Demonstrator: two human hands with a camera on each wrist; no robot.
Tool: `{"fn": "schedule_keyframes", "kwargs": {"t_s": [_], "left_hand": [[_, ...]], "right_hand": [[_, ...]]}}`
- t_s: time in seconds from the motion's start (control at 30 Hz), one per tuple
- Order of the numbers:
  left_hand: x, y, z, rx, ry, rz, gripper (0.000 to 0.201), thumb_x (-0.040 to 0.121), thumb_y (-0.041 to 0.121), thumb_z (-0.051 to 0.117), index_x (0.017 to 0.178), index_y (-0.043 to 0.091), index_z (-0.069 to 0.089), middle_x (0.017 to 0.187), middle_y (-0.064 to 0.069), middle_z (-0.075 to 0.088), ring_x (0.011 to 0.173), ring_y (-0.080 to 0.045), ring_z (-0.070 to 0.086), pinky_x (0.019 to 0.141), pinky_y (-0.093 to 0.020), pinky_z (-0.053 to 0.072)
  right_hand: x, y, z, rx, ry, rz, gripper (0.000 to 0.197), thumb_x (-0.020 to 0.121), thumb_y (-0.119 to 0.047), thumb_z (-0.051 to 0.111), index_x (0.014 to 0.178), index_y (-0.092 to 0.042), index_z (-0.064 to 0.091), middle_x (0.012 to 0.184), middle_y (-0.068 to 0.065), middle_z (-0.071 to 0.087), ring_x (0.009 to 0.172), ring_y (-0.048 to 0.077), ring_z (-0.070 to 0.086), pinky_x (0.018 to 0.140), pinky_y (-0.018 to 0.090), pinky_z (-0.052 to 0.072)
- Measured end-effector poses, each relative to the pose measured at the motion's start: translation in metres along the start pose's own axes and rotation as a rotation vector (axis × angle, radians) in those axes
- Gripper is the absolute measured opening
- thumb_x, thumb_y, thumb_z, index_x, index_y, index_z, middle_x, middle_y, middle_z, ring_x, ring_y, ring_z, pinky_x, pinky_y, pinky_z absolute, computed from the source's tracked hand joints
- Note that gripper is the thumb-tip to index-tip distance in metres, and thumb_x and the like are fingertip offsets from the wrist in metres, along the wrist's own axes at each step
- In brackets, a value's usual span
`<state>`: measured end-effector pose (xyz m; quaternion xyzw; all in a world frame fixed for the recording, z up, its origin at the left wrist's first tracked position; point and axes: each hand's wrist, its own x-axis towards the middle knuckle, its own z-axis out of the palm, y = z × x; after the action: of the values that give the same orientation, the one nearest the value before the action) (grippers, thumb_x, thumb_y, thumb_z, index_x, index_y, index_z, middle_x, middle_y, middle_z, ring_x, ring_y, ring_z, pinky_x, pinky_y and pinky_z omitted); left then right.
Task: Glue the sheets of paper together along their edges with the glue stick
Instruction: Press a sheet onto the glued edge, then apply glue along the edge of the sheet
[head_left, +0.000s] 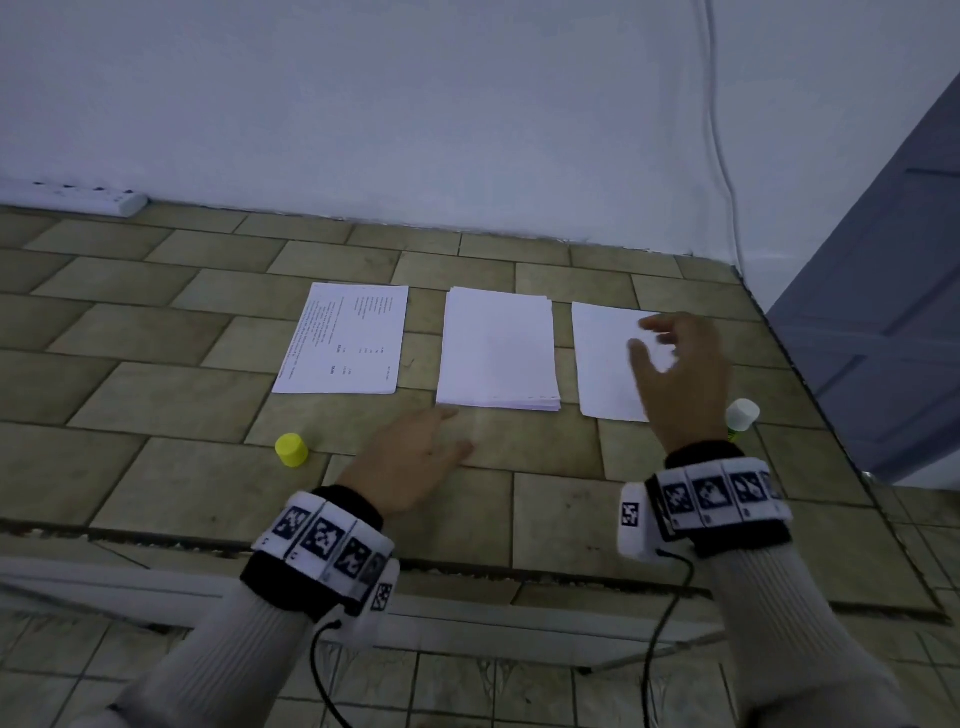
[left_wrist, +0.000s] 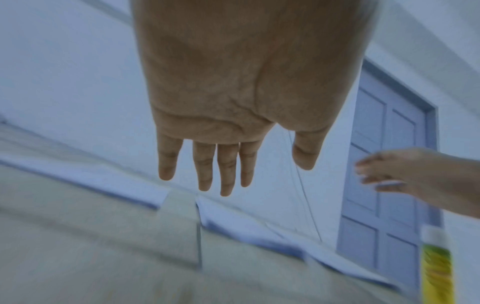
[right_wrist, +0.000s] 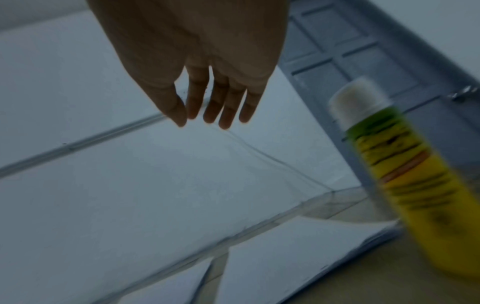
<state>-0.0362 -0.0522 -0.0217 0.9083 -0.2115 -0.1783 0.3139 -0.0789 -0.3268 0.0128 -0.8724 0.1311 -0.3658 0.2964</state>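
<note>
Item: both your hands released, left hand (head_left: 415, 457) at 6 o'clock of the paper stack (head_left: 498, 351), right hand (head_left: 675, 374) over the 3 o'clock sheet (head_left: 602, 364), likely to lift it; uncapped glue stick (head_left: 742, 414) stands just beside, handy.

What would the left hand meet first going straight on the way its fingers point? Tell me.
Probably the middle stack of paper: the left hand lies open and flat, fingertips aimed at the stack's near left corner, with only bare tiled table between. Its height above the table is unclear.

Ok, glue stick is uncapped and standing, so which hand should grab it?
Right. The glue stick stands just beside the right hand, which hovers open over the right sheet. The left hand is farther off, near the middle stack.
</note>
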Motion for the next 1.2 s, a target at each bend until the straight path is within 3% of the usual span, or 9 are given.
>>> {"fn": "schedule_keyframes", "kwargs": {"t_s": [0.1,0.23,0.33,0.43,0.6,0.8,1.0,1.07,1.2], "left_hand": [[0.013,0.003,-0.029,-0.053,0.125,-0.015,0.053,0.097,0.043,0.052,0.142,0.016,0.045,0.139,0.006,0.048,0.127,-0.013,0.044,0.107,-0.029,0.033],[0.057,-0.029,-0.055,0.134,0.281,-0.191,0.065,0.095,0.047,0.053,0.144,0.006,0.040,0.147,-0.015,0.044,0.133,-0.030,0.042,0.109,-0.041,0.035],[0.084,-0.052,-0.057,0.355,0.239,-0.395,0.073,0.094,0.054,0.050,0.144,0.002,0.036,0.151,-0.020,0.034,0.139,-0.035,0.032,0.112,-0.049,0.029],[0.097,-0.063,-0.053,0.462,0.147,-0.489,0.078,0.090,0.062,0.052,0.142,0.006,0.037,0.151,-0.019,0.032,0.139,-0.038,0.030,0.112,-0.052,0.027],[0.102,-0.073,-0.048,0.519,0.132,-0.421,0.064,0.086,0.058,0.060,0.124,0.006,0.052,0.127,-0.017,0.055,0.112,-0.036,0.055,0.093,-0.046,0.048],[0.099,-0.083,-0.054,0.473,0.168,-0.387,0.056,0.093,0.050,0.055,0.135,0.013,0.049,0.136,-0.013,0.053,0.121,-0.033,0.052,0.101,-0.045,0.043],[0.088,-0.076,-0.070,0.239,0.435,-0.293,0.045,0.097,0.049,0.044,0.117,0.011,0.058,0.118,-0.017,0.062,0.097,-0.033,0.058,0.084,-0.042,0.048],[0.077,-0.059,-0.077,0.211,0.506,-0.271,0.050,0.097,0.052,0.042,0.127,0.014,0.055,0.122,-0.014,0.061,0.103,-0.035,0.058,0.085,-0.043,0.046],[0.049,-0.023,-0.074,0.023,0.541,0.046,0.043,0.097,0.047,0.051,0.127,0.017,0.056,0.115,-0.002,0.062,0.099,-0.022,0.057,0.080,-0.033,0.042]], "right_hand": [[-0.006,0.013,-0.026,-0.022,0.208,0.039,0.027,0.083,-0.015,0.063,0.108,-0.003,0.059,0.109,0.014,0.059,0.101,0.019,0.052,0.086,0.015,0.032],[-0.015,0.029,-0.041,0.113,0.247,0.384,0.060,0.080,-0.012,0.071,0.131,0.000,0.042,0.133,0.016,0.046,0.123,0.026,0.044,0.104,0.031,0.036],[-0.021,0.040,-0.042,0.158,0.183,0.646,0.069,0.080,-0.017,0.073,0.136,-0.002,0.035,0.135,0.015,0.046,0.121,0.026,0.047,0.092,0.028,0.037],[-0.029,0.051,-0.037,0.137,0.132,0.704,0.055,0.081,-0.014,0.072,0.126,-0.001,0.044,0.119,0.017,0.058,0.099,0.027,0.056,0.077,0.030,0.041],[-0.038,0.059,-0.033,0.085,0.063,0.687,0.038,0.085,-0.009,0.065,0.119,0.001,0.051,0.114,0.019,0.058,0.094,0.028,0.053,0.076,0.032,0.038],[-0.039,0.063,-0.031,0.065,0.027,0.695,0.031,0.089,-0.010,0.061,0.116,0.003,0.051,0.100,0.015,0.052,0.090,0.027,0.049,0.073,0.033,0.035],[-0.042,0.073,-0.027,0.068,-0.027,0.711,0.031,0.089,-0.011,0.062,0.114,0.003,0.051,0.109,0.020,0.055,0.104,0.035,0.053,0.085,0.042,0.043],[-0.042,0.075,-0.027,0.051,-0.036,0.710,0.032,0.088,-0.010,0.063,0.115,0.002,0.051,0.112,0.022,0.056,0.105,0.037,0.053,0.088,0.045,0.043],[-0.041,0.078,-0.028,0.050,-0.069,0.718,0.036,0.087,-0.005,0.062,0.120,0.001,0.049,0.118,0.023,0.054,0.110,0.038,0.052,0.093,0.048,0.043]]}}
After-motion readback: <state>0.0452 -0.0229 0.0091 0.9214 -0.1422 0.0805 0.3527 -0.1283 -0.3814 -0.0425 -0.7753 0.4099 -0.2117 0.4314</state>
